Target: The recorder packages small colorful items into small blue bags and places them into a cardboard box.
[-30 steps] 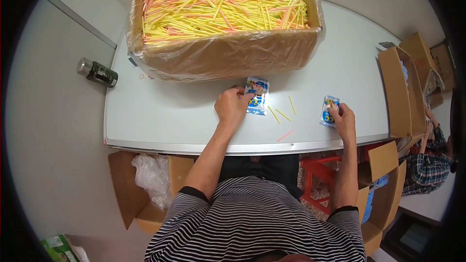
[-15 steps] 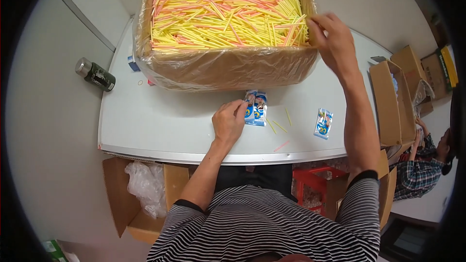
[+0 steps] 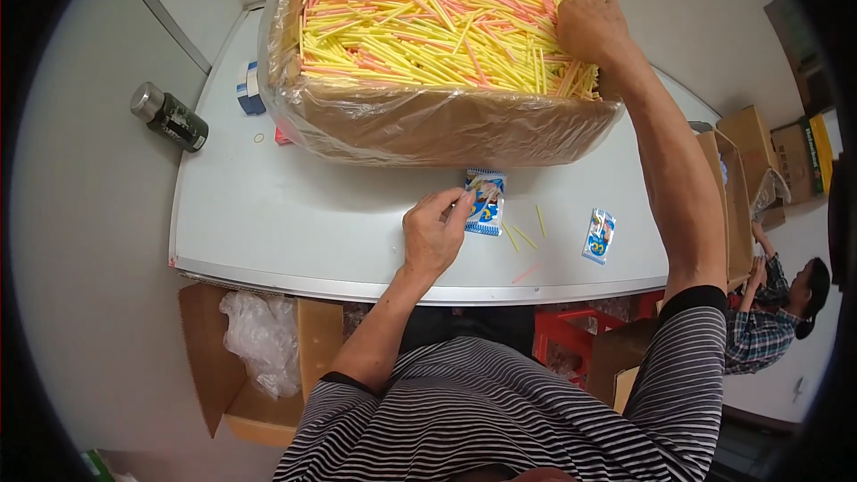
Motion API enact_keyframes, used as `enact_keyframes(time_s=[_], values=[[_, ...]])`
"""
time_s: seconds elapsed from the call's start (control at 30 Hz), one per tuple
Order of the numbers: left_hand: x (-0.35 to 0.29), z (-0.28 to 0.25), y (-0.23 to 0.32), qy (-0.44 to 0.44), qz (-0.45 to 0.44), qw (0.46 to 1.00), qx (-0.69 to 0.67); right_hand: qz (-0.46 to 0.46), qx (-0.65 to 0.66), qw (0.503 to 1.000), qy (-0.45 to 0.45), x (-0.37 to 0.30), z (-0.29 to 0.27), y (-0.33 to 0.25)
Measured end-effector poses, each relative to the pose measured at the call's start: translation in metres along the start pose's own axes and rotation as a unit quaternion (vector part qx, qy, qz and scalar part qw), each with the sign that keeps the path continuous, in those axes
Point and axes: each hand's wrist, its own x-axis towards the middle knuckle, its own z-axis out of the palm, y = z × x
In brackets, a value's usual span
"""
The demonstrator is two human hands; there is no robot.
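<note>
The big cardboard box (image 3: 455, 129) at the far side of the table (image 3: 295, 223) is heaped with thin yellow and pink sticks (image 3: 428, 18), clear plastic draped over its front wall. The person's right hand (image 3: 594, 29) is down at its right end, fingers curled among the sticks; I can't tell whether it has hold of any (its own knuckles hide that). The left hand (image 3: 435, 236) pinches the left edge of a blue-and-white packet (image 3: 486, 205) just in front of the box. A second packet (image 3: 599, 236) lies apart to the right, with yellow loose sticks (image 3: 525, 237) and a pink one (image 3: 527, 273) between. Below the table's left side, an open carton (image 3: 201, 353) holds crumpled clear plastic (image 3: 259, 339). The right forearm (image 3: 678, 178) partly blocks my view of another carton (image 3: 738, 214). A dark flask (image 3: 170, 116) is at the left edge; a co-worker in plaid (image 3: 759, 339) is at far right.
</note>
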Motion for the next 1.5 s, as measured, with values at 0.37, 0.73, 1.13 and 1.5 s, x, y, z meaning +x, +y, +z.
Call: enact_keyframes(time_s=[0.37, 0.73, 1.13, 1.5], values=[[-0.008, -0.008, 0.000, -0.004, -0.058, 0.996, -0.065, 0.017, 0.060, 0.996, 0.056, 0.010, 0.018, 0.002], [-0.009, -0.019, 0.028, -0.004, -0.127, 0.951, -0.281, -0.004, 0.765, 0.643, 0.025, -0.079, -0.011, 0.056], [-0.005, 0.038, 0.051, -0.237, -0.286, 0.829, -0.418, -0.006, 0.923, 0.143, -0.357, -0.280, 0.124, -0.101], [-0.005, 0.021, 0.024, -0.058, -0.256, 0.881, -0.395, 0.130, 0.878, 0.461, 0.014, -0.270, 0.150, -0.080]])
